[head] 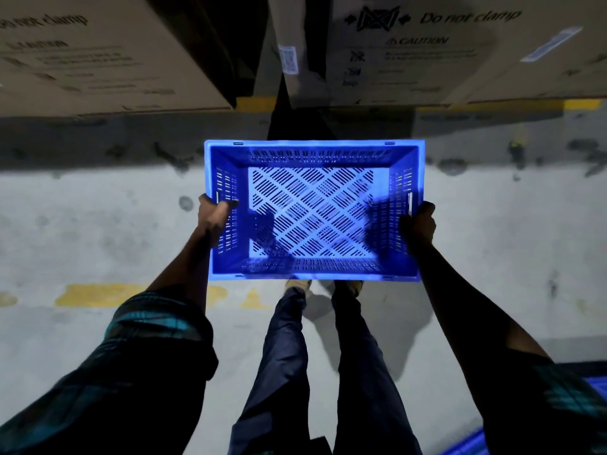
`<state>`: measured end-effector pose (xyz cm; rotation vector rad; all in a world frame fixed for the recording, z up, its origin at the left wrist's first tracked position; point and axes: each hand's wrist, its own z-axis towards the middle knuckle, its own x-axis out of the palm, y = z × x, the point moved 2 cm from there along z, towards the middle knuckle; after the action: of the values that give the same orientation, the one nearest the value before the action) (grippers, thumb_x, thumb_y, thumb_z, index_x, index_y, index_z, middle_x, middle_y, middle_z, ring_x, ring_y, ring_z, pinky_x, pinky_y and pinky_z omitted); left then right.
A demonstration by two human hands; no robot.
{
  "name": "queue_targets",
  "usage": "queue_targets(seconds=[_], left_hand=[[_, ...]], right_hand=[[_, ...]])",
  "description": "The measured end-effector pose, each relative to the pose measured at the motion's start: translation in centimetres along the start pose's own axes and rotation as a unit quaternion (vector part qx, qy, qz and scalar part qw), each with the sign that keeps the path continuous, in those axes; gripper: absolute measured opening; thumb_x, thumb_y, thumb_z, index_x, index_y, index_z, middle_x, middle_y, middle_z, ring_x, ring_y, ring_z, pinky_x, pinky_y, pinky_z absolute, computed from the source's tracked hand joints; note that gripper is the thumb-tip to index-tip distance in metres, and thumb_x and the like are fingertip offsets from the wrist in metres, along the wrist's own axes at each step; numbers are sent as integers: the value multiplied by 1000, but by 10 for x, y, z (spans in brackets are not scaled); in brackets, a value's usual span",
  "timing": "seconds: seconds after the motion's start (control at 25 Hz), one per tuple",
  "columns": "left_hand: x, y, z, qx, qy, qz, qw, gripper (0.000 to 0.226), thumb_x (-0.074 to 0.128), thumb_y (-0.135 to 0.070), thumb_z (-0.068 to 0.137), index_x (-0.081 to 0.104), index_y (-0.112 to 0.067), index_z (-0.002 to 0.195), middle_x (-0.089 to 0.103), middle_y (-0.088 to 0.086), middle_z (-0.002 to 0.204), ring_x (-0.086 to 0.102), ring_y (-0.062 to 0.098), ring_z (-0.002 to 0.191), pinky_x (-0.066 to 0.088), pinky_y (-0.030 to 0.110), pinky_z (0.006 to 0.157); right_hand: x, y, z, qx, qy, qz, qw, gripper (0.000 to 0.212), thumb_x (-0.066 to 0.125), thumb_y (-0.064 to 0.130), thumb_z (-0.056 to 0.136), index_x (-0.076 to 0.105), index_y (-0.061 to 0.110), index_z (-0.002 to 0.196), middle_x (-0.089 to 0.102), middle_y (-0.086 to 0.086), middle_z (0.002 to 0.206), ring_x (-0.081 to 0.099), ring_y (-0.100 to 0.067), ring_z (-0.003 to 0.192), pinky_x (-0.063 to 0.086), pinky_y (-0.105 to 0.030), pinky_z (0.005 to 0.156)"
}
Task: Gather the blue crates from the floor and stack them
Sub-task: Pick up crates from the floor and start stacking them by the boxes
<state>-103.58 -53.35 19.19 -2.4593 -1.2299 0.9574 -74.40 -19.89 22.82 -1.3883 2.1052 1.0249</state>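
Currently, one head view, looking straight down:
crate: blue crate (pixel 313 210), slotted walls and diamond-slotted bottom, nothing in it, open side up, roughly level, long sides running left-right.
crate position: carried in the air in front of the person, above the floor (pixel 98 231), not touching it. Near long rim sits over the shoes (pixel 298 284).
left hand: left hand (pixel 215 221) grips the crate's left short wall at the handle slot. Thumb hooked over the rim to the inside, remaining fingers hidden on the outside.
right hand: right hand (pixel 422 224) grips the right short wall at the matching handle slot. Fingers curled round the rim, tips hidden by the wall.
arms: both stretched forward and down, dark checked sleeves (pixel 157 326) rolled up to about the elbow.
legs: dark trousers (pixel 358 356), one foot either side of the crate's near middle.
floor: grey concrete, stained. Worn yellow line (pixel 98 295) runs left-right just behind the crate's near edge. Another yellow strip (pixel 256 103) at the foot of the boxes.
boxes: large cardboard boxes (pixel 427 50) along the far edge of the floor, well apart from the crate, printed "Do not clamp" and "CAUTION". Dark gap between the left and right ones.
second crate: more blue plastic (pixel 466 446) at the bottom right corner, mostly cut off by the right arm and the frame edge. Cannot tell whether it is one crate or several.
blur: slight motion blur on the box print and crate rim.
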Motion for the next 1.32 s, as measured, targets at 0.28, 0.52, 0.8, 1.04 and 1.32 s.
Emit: queue_targets(seconds=[0.28, 0.52, 0.8, 1.04, 1.32], left_hand=[[-3, -8, -4, 15, 21, 13, 1000, 68, 78, -25, 65, 43, -13, 122, 66, 9, 117, 69, 28, 93, 59, 47, 83], [1, 3, -29, 85, -46, 151, 984, 79, 76, -38, 69, 39, -9, 133, 56, 17, 128, 61, 38, 111, 52, 53, 94], [6, 15, -91, 151, -97, 311, 934, 80, 67, -33, 85, 28, -1, 147, 35, 20, 145, 45, 42, 126, 40, 53, 103], [6, 17, -149, 228, 17, 268, 936, 59, 67, -26, 88, 46, -3, 139, 39, 22, 143, 50, 41, 124, 43, 45, 101], [20, -1, -243, 353, 208, 227, 883, 40, 64, -21, 93, 59, -7, 130, 63, 12, 129, 59, 27, 119, 48, 37, 99]], right_hand=[[0, -6, 8, 0, 1, -32, 999, 34, 37, 8, 84, 40, 16, 117, 54, -20, 102, 59, -44, 97, 50, -52, 83], [16, -19, -12, 10, -36, -44, 998, 62, 54, 12, 80, 33, 17, 138, 53, -18, 130, 55, -42, 116, 44, -49, 94], [14, -44, -61, -41, -35, -48, 997, 77, 63, 13, 78, 29, 9, 147, 41, -21, 143, 44, -43, 128, 40, -50, 103], [4, -64, -131, -80, -31, 12, 996, 70, 62, 6, 83, 33, -3, 145, 46, -28, 139, 43, -41, 130, 37, -43, 107], [-34, -100, -226, -88, -49, 109, 989, 62, 65, 12, 88, 37, 7, 144, 51, -19, 137, 59, -35, 112, 47, -41, 94]])
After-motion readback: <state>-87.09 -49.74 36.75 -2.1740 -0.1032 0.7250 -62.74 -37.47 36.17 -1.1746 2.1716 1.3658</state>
